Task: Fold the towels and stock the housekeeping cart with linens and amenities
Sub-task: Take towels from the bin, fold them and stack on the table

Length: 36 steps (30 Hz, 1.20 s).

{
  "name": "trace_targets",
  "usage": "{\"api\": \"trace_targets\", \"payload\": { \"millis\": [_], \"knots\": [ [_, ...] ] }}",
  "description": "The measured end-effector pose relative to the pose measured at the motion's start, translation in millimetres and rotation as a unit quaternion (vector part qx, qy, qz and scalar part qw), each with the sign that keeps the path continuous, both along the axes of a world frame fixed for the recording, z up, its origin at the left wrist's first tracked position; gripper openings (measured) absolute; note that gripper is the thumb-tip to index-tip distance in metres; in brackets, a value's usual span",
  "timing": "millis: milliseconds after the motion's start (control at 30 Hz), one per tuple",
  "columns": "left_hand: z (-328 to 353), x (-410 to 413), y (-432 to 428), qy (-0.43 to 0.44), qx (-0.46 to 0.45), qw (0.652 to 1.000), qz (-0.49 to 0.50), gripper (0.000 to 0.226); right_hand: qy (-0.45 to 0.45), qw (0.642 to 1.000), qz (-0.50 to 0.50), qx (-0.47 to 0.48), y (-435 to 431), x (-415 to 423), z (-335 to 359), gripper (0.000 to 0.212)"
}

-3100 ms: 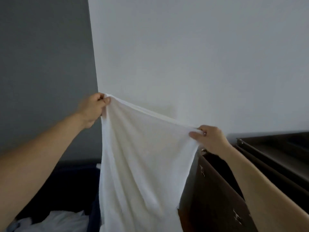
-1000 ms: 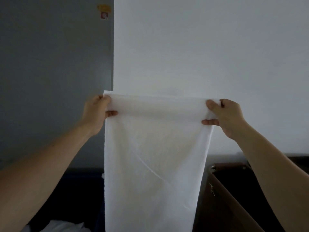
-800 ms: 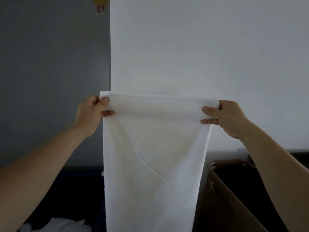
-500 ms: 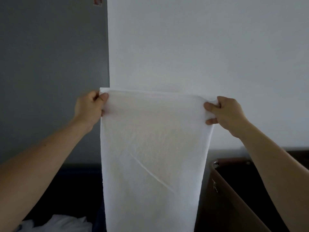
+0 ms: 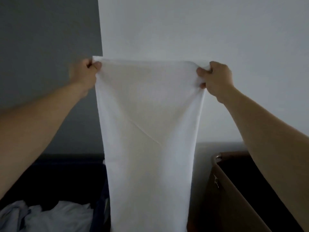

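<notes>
The left hand [image 5: 85, 72] grips one top corner of the towel [image 5: 150, 131] and the right hand [image 5: 215, 79] grips the other. The turned-over top band of a moment ago has opened out, so the towel hangs flat, ready for folding (none made yet). Counted: one crumpled heap [image 5: 50, 215], one held towel, one brown bin [image 5: 234, 198].

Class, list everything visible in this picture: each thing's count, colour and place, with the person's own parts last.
towel: one, white, centre, hanging from its top corners.
linen heap: one, pale, bottom left, inside the dark bin.
dark bin: one, navy-black, lower left.
brown container: one, brown, lower right.
wall: one, grey at left, white at right, behind.
left grip: one bare hand, holding the towel's top left corner.
right grip: one bare hand, holding its top right corner.
</notes>
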<state>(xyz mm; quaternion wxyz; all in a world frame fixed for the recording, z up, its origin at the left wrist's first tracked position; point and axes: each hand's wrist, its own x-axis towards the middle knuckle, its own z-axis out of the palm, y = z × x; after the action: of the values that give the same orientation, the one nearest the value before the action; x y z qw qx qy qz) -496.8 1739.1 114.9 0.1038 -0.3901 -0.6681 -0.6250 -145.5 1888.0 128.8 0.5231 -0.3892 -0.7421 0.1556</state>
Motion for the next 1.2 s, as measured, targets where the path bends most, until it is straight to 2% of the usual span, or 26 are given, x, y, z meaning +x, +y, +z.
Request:
{"api": "trace_targets", "payload": {
  "millis": [167, 267, 367, 600, 700, 867, 1000, 1200],
  "knots": [
    [32, 7, -21, -0.004, 0.036, 0.999, -0.013, 0.021, 0.037, 0.999, 0.023, 0.020, -8, 15, 28, 0.042],
    [24, 17, -38, 0.011, 0.035, 0.999, 0.010, 0.031, 0.041, 0.998, 0.039, 0.026, -15, 27, 23, 0.044],
    [3, 30, -59, -0.005, 0.026, 1.000, -0.003, 0.022, 0.030, 0.997, 0.064, 0.013, -32, 41, 8, 0.044],
    [-64, 78, -154, -0.055, -0.008, 0.992, -0.110, 0.006, -0.018, 0.998, 0.062, -0.020, -110, 92, -58, 0.046],
    [-106, 102, -200, -0.078, -0.024, 0.988, -0.131, 0.010, -0.035, 0.996, 0.057, -0.055, -153, 117, -104, 0.044],
    [-216, 144, -285, -0.142, -0.146, 0.962, -0.182, 0.011, -0.085, 0.974, 0.077, -0.196, -223, 159, -214, 0.022],
    [-283, 169, -332, -0.191, -0.250, 0.928, -0.201, 0.013, -0.106, 0.948, 0.085, -0.287, -265, 182, -278, 0.014],
    [-325, 176, -357, -0.246, -0.316, 0.886, -0.234, 0.017, -0.179, 0.914, 0.110, -0.348, -288, 209, -318, 0.018]
  ]
}}
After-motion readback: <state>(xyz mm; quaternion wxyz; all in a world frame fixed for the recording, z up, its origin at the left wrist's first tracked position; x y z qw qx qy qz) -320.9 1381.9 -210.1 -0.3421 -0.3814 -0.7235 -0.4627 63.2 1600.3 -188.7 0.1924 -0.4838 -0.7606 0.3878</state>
